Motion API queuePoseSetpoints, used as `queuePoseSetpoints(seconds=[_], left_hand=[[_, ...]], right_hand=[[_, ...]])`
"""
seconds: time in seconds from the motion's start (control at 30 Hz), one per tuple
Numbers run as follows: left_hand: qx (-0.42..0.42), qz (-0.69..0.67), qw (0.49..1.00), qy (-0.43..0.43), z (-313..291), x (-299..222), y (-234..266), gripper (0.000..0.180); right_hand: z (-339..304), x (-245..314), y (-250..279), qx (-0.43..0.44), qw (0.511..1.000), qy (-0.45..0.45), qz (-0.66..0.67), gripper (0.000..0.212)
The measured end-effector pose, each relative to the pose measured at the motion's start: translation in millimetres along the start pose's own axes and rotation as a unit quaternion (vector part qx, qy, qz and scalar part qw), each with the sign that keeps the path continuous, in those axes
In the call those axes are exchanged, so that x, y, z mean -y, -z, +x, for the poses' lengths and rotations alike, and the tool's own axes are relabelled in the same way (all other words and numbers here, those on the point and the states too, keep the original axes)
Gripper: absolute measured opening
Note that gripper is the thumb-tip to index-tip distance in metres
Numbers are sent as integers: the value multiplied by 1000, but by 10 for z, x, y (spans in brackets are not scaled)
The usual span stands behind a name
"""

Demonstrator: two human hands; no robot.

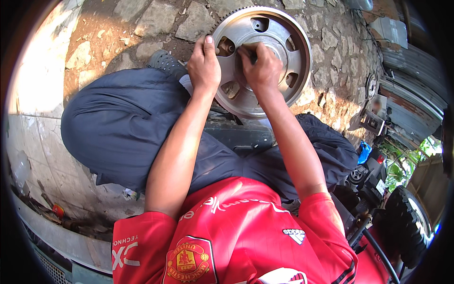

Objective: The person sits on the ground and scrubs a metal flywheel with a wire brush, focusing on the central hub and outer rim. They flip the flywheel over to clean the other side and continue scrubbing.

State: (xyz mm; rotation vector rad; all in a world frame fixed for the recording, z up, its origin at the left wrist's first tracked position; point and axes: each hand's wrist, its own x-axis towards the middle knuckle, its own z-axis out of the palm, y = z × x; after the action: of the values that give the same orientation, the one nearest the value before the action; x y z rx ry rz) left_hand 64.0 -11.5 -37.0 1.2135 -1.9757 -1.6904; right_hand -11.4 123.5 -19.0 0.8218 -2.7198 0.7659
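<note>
A large metal flywheel, with a toothed outer rim and several cut-out windows, stands tilted in front of me between my legs. At its left rim my left hand is closed on the edge, the thumb lying over the near side and the other fingers mostly out of sight behind. My right hand rests against the raised hub in the middle. Its fingers are bent and pressed together around something small and dark, too hidden to name.
Uneven stone paving lies beyond the wheel. A dark box-like thing sits between my thighs. To the right are corrugated metal sheets, a black knobbly tyre and a blue plastic bag. A low ledge runs at the lower left.
</note>
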Motion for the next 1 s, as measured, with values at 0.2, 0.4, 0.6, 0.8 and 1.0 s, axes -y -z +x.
queuePoseSetpoints(seconds=[0.2,0.4,0.6,0.8,1.0], left_hand=[[0,-6,1000,1,-21,-21,9,51],[0,0,1000,-4,4,-1,25,53],[7,-6,1000,10,-10,-62,39,51],[-2,3,1000,-7,-14,-33,18,52],[-7,-6,1000,-13,-25,-21,25,52]], right_hand=[[189,-67,26,-23,1000,-18,-11,18],[230,-51,76,-10,1000,6,0,18],[45,-4,72,40,998,39,-20,20],[39,97,70,21,1000,-16,-16,18],[250,37,53,-16,997,-74,-20,17]])
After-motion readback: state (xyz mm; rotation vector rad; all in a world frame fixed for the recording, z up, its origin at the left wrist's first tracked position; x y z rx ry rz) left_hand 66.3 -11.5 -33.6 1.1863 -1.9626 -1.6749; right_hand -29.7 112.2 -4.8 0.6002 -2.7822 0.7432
